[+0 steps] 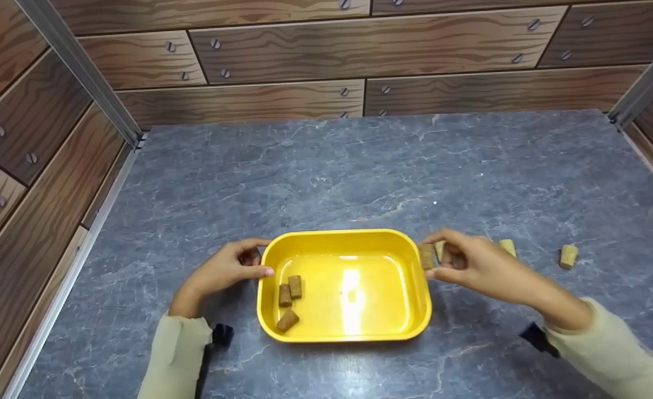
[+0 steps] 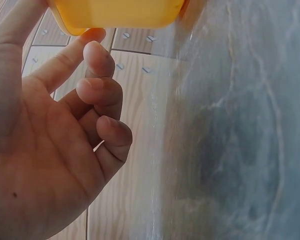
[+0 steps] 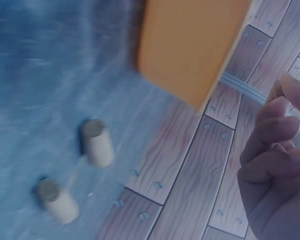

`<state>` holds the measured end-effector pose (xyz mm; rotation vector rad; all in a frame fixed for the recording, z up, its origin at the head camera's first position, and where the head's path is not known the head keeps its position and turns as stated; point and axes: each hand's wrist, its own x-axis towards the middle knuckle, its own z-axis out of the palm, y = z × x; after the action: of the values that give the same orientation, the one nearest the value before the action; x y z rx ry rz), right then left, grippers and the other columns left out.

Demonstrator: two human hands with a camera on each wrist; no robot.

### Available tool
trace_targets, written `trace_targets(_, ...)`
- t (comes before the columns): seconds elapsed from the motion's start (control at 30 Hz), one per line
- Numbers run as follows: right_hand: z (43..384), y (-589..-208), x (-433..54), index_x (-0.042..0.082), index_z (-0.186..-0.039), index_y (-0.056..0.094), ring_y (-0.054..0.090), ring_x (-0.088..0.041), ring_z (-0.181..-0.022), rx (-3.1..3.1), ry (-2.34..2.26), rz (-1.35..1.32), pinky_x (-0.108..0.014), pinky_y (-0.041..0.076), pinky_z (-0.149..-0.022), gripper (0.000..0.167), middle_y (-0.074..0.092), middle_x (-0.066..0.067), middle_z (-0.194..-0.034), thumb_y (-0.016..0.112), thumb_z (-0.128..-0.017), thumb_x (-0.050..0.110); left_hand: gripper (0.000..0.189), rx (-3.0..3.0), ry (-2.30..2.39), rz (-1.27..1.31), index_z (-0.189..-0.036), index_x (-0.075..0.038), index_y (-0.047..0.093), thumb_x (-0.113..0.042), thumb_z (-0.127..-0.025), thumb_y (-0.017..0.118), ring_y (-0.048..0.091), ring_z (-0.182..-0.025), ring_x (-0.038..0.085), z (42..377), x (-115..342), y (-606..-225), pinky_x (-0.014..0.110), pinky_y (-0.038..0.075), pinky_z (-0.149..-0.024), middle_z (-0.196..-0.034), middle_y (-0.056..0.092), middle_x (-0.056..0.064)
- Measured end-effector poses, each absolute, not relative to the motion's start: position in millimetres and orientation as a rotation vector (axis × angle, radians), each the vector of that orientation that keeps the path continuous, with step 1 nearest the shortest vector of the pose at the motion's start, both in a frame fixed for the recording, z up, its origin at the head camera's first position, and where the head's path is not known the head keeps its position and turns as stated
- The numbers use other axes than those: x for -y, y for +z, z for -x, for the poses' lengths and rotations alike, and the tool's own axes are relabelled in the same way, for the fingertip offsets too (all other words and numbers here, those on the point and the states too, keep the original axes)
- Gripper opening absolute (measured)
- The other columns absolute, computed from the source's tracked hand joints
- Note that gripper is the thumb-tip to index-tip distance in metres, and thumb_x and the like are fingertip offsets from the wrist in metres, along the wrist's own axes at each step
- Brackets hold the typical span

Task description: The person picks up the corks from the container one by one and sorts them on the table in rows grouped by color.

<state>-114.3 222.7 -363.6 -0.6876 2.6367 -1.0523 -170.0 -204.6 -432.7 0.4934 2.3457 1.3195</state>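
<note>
Head view is showing the yellow tray [image 1: 337, 239] standing on the table [image 1: 304, 177], the left hand [image 1: 224, 270] gripping its rim at 9 o'clock with thumb and forefinger, the other fingers curling free. The right hand [image 1: 478, 267] is pinching a held cork [image 1: 426, 257] just outside the wall, between 2 and 3 o'clock. Three brown corks [image 1: 295, 286] are lying inside, from 9 to 8 o'clock; pale corks [image 1: 568, 257] are lying loose toward 3 o'clock. Principal risk, in this judgement: clearance over the rim is not showing plainly, so a cork riding too low could be striking the wall and twisting out of the fingertips. Being round, it could then be rolling across the table. Secondary risk: the right knuckles are sitting close to another cork [image 1: 440, 251] and could be nudging it away. An uneven pull at 9 o'clock could be tilting the tray and setting its contents rolling.
</note>
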Motion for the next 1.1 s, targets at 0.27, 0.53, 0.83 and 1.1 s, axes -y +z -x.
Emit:
trace_targets(0.27, 97, -371, -245, 0.006, -0.128, 0.054, 0.046, -0.003, -0.059, -2.571, -1.061, 0.489, -0.021, 0.042, -0.051, 0.053, 0.056, 0.000, -0.075, 0.070, -0.087, 0.034, 0.052, -2.346, 1.326, -0.500, -0.132, -0.006, 0.058, -0.022, -0.085, 0.074, 0.046, -0.072, 0.015, 170, 205, -433, 0.021, 0.039, -0.066, -0.082, 0.054, 0.002)
trace_targets(0.53, 86, -386, -257, 0.011, -0.124, 0.058, 0.048, -0.003, -0.058, -2.608, -0.892, 0.440, -0.022, 0.042, -0.049, 0.047, 0.057, 0.004, -0.074, 0.072, -0.085, 0.034, 0.050, -2.322, 1.337, -0.480, -0.131, -0.008, 0.058, -0.022, -0.086, 0.074, 0.045, -0.072, 0.015, 170, 204, -433, 0.021, 0.038, -0.066, -0.082, 0.054, 0.002)
trace_targets(0.83, 78, -404, -261, 0.013, -0.118, 0.061, 0.044, -0.001, -0.054, -2.633, -0.771, 0.440, -0.021, 0.038, -0.047, 0.044, 0.055, 0.008, -0.070, 0.074, -0.083, 0.035, 0.051, -2.325, 1.337, -0.465, -0.132, -0.008, 0.058, -0.022, -0.085, 0.074, 0.046, -0.073, 0.016, 170, 204, -433, 0.022, 0.039, -0.067, -0.082, 0.054, 0.003)
trace_targets(1.1, 73, -411, -261, 0.019, -0.114, 0.062, 0.043, -0.002, -0.054, -2.622, -0.629, 0.413, -0.022, 0.035, -0.048, 0.041, 0.054, 0.010, -0.070, 0.075, -0.081, 0.038, 0.052, -2.337, 1.330, -0.473, -0.131, -0.007, 0.059, -0.023, -0.085, 0.074, 0.045, -0.073, 0.016, 170, 203, -433, 0.022, 0.039, -0.066, -0.082, 0.054, 0.002)
